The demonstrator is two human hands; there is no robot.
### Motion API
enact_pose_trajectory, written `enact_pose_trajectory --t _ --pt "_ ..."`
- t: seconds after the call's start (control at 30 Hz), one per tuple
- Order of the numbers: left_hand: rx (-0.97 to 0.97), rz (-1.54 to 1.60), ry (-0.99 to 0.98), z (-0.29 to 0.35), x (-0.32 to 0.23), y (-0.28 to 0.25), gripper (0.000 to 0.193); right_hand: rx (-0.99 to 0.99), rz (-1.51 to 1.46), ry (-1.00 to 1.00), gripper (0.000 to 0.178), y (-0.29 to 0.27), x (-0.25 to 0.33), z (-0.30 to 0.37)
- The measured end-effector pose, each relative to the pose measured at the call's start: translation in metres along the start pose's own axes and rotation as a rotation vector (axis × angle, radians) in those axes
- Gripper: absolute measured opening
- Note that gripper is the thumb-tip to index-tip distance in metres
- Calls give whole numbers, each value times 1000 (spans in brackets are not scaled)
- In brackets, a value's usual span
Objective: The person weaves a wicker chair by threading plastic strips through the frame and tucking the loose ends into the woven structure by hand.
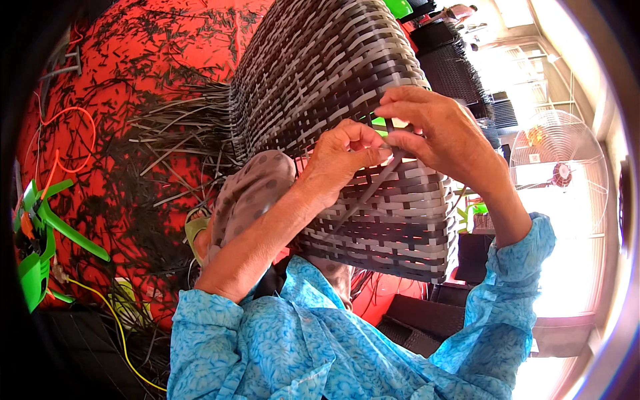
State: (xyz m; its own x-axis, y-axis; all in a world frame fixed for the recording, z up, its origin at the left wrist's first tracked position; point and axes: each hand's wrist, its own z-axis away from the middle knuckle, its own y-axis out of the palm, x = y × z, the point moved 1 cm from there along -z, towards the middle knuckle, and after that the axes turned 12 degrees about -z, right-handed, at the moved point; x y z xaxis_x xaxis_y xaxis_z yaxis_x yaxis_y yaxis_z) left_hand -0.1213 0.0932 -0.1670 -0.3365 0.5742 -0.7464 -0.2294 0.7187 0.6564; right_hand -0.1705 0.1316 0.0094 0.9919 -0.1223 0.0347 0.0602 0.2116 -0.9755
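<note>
A large woven panel [320, 67] of grey and dark brown flat strips stands tilted before me, leaning over my lap. At an opening in its weave, my left hand [340, 157] pinches a loose grey weaving strip [369, 193], thumb against bent fingers. My right hand [443, 130] comes in from the right with curled fingers. Its thumb closes on the strip right beside my left fingertips. The strip slants down and left across the weave. The fingertips partly hide the strip's upper end.
Long loose strip ends [183, 120] fan out from the panel's left edge. Dark offcuts litter the red floor [153, 40]. A green frame [50, 233], an orange hose [87, 127] and a yellow cord [110, 303] lie left. A fan [560, 170] stands right.
</note>
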Motion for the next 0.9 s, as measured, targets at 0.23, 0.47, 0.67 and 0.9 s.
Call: enact_pose_trajectory --t 0.23,0.47,0.67,0.9 --pt "-203 -891 612 11 -28 -17 18 81 141 -114 22 2 -4 2" --pt "96 -355 171 15 -7 -32 20 168 81 -56 11 5 -6 -2" --pt "122 119 -195 15 21 -26 35 39 109 -70 8 16 -10 1" --pt "295 246 -299 2 21 -25 44 29 143 -27 13 20 -15 0"
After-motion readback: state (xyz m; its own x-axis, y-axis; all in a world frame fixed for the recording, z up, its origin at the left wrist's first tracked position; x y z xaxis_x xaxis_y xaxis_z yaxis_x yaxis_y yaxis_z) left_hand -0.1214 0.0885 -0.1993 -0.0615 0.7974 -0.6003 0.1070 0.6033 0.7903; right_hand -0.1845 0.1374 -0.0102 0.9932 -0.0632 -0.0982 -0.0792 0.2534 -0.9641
